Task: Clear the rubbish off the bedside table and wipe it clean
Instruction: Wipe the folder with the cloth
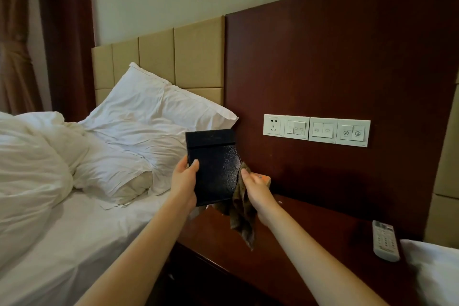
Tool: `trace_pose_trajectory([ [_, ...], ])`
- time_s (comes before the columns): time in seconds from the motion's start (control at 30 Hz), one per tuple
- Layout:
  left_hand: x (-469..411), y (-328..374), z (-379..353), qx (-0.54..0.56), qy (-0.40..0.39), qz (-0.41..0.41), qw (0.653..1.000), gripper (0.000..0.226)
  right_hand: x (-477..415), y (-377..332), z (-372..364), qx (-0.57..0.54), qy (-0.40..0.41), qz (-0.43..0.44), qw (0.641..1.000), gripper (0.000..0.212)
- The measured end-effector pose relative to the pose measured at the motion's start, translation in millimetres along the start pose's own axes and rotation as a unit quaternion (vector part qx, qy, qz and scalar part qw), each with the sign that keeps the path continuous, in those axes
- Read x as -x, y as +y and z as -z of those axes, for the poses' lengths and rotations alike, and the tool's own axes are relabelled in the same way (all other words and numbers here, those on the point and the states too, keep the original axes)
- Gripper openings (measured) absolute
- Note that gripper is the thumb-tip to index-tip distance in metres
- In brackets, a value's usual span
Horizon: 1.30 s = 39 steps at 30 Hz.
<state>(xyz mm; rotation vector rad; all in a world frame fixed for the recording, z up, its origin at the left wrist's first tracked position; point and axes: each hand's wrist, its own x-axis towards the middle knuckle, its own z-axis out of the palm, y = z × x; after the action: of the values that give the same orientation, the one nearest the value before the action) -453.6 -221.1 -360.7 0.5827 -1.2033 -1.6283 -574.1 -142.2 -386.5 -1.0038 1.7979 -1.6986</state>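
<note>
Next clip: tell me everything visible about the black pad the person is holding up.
The black pad is a flat rectangle, leather-like and glossy, with smeary streaks on its face and a raised band across the top. It is held upright, slightly tilted, above the bedside table, at its edge beside the bed. The left hand grips its lower left edge, thumb on front; the right hand holds a brown cloth against its right edge.

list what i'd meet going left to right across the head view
Crumpled white duvet → left hand → glossy black rectangular folder → right hand gripping a brown patterned cloth → white plastic wall switch panel → white plastic remote control on the dark wooden bedside table.
</note>
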Motion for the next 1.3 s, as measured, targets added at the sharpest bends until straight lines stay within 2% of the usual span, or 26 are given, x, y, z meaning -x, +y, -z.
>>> trace_pose_trajectory([
  [0.13, 7.8, -6.7, 0.5, -0.049, -0.096, 0.027, 0.994, 0.029, -22.5, -17.6, 7.2, -0.059, 0.063, -0.009, 0.996, 0.050],
  [0.2, 11.9, -3.0, -2.6, -0.043, -0.111, 0.013, 0.993, 0.029, -28.8, -25.9, 11.0, -0.069, 0.072, 0.004, 0.995, 0.051],
  [0.3, 9.5, 9.5, -6.3, -0.030, -0.053, -0.028, 0.998, 0.026, -21.9, -25.9, 4.9, -0.060, 0.039, 0.021, 0.997, 0.047],
  [0.43, 2.0, 14.7, -4.8, 0.043, 0.029, -0.030, 0.998, 0.026, -17.5, -16.9, -3.0, -0.064, -0.009, 0.014, 0.998, 0.045],
  [0.57, 8.0, -1.0, -17.4, 0.118, 0.093, -0.018, 0.988, 0.019, -17.5, -19.1, -4.8, -0.180, 0.034, 0.011, 0.983, 0.031],
  [0.63, 4.8, -3.7, -15.1, 0.140, 0.083, 0.024, 0.986, 0.021, -16.8, -25.9, 4.0, -0.154, 0.069, 0.050, 0.984, 0.020],
  [0.7, -8.4, 6.0, 1.9, 0.089, 0.066, 0.045, 0.993, 0.042, -17.1, -33.7, 25.1, -0.083, 0.070, 0.098, 0.989, 0.015],
  [0.77, -25.6, 20.9, 27.4, -0.043, 0.047, 0.023, 0.998, 0.054, -15.9, -40.5, 47.4, -0.018, 0.019, 0.109, 0.994, 0.014],
  [0.8, -32.5, 26.6, 36.9, -0.118, 0.014, 0.007, 0.993, 0.054, -15.5, -42.4, 53.9, 0.011, -0.010, 0.100, 0.995, 0.014],
  [0.9, -35.9, 31.9, 44.5, -0.333, -0.131, -0.007, 0.934, 0.044, -13.1, -44.5, 51.1, 0.069, -0.076, 0.068, 0.992, 0.015],
  [0.93, -35.3, 29.3, 45.0, -0.361, -0.158, 0.000, 0.919, 0.044, -13.9, -43.2, 46.2, 0.068, -0.087, 0.067, 0.992, 0.016],
  [0.97, -35.1, 25.9, 45.9, -0.348, -0.170, 0.009, 0.922, 0.043, -13.6, -42.4, 41.1, 0.054, -0.091, 0.068, 0.992, 0.018],
  [1.03, -33.0, 19.4, 47.0, -0.256, -0.146, 0.015, 0.956, 0.034, -11.9, -41.3, 32.2, 0.004, -0.074, 0.062, 0.995, 0.021],
  [1.1, -32.4, 17.7, 46.6, -0.186, -0.083, -0.001, 0.979, 0.025, -11.5, -39.9, 25.2, -0.055, -0.051, 0.051, 0.996, 0.023],
  [1.2, -33.4, 21.3, 43.0, -0.134, -0.002, -0.014, 0.991, 0.020, -10.7, -38.6, 17.2, -0.101, -0.032, 0.036, 0.994, 0.024],
  [1.3, -37.1, 30.1, 44.1, -0.079, 0.069, -0.022, 0.994, 0.020, -6.8, -39.0, 10.3, -0.128, -0.050, 0.018, 0.990, 0.021],
])
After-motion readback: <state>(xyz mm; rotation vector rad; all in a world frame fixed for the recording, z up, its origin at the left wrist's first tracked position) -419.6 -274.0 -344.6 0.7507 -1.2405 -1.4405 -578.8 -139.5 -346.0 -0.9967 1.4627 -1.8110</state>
